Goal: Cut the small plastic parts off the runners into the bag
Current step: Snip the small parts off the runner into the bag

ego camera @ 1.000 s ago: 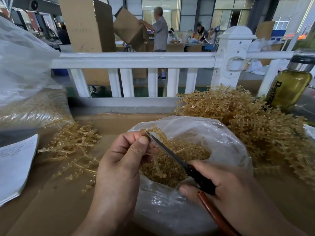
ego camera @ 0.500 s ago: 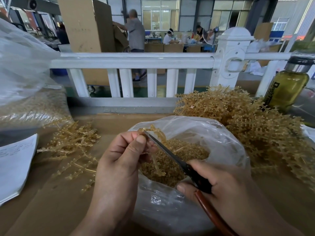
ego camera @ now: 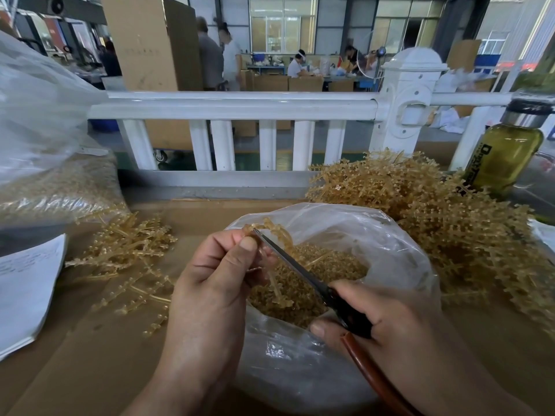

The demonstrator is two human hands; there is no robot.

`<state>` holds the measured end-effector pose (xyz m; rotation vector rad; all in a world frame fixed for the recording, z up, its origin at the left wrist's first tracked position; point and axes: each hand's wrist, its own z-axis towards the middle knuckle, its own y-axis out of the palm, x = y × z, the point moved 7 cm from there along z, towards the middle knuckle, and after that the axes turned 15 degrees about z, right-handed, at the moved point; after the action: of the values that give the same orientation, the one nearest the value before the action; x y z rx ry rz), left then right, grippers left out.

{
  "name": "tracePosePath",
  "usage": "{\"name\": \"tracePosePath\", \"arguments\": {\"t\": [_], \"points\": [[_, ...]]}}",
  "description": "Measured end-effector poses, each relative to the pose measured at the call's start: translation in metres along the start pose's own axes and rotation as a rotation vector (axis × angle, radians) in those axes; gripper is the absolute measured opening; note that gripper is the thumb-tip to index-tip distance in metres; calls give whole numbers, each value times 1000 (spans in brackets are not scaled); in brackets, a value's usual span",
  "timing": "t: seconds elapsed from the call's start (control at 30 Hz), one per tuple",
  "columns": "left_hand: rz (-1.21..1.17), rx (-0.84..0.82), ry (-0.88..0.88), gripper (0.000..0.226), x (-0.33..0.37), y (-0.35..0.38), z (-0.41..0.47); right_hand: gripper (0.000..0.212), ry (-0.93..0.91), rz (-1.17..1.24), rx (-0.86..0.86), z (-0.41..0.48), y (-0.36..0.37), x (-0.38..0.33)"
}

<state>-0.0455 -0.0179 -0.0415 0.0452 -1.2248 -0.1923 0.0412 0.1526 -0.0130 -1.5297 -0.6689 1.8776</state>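
Now the bag [ego camera: 390, 250] sits open under both hands, cut parts [ego camera: 324, 271] heaped inside. My left hand [ego camera: 216, 283] pinches a runner [ego camera: 276, 232] over its mouth. My right hand [ego camera: 390, 319] grips the scissors [ego camera: 294, 265], tips beside the left thumb. A slip could nick that thumb or flick parts outside. Since a second ago, the hands have barely shifted.

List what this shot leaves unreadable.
All in the head view.
- Scissors handles: mostly hidden inside the right hand.
- What the blades bite on the runner: too small, crowded by the left hand thumb.
- Paper writing: too small, cut by the left edge.
- Bottle label: partly behind the pile.
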Motion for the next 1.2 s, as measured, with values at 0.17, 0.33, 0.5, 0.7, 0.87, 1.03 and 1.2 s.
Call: {"name": "tracePosePath", "arguments": {"t": [0.17,0.33,0.5,0.7,0.87,1.03,1.2], "points": [[-12,-7,-15,16,-1,1,0,53,0,7,2,0,1,1],[-15,-11,-15,20,0,2,0,51,-16,18,-5,0,1,3],[-29,-23,-29,19,0,2,1,58,-27,16,0,0,1,4],[-30,-52,-33,16,2,4,1,59,-44,29,-5,0,1,6],[-12,-69,-33,14,4,6,-2,58,-52,60,1,-1,1,7],[-5,-62,-46,13,3,9,-2,61,-43,52,4,0,2,8],[-38,-64,-59,13,5,10,-4,58,-38,69,14,0,2,7]]}}
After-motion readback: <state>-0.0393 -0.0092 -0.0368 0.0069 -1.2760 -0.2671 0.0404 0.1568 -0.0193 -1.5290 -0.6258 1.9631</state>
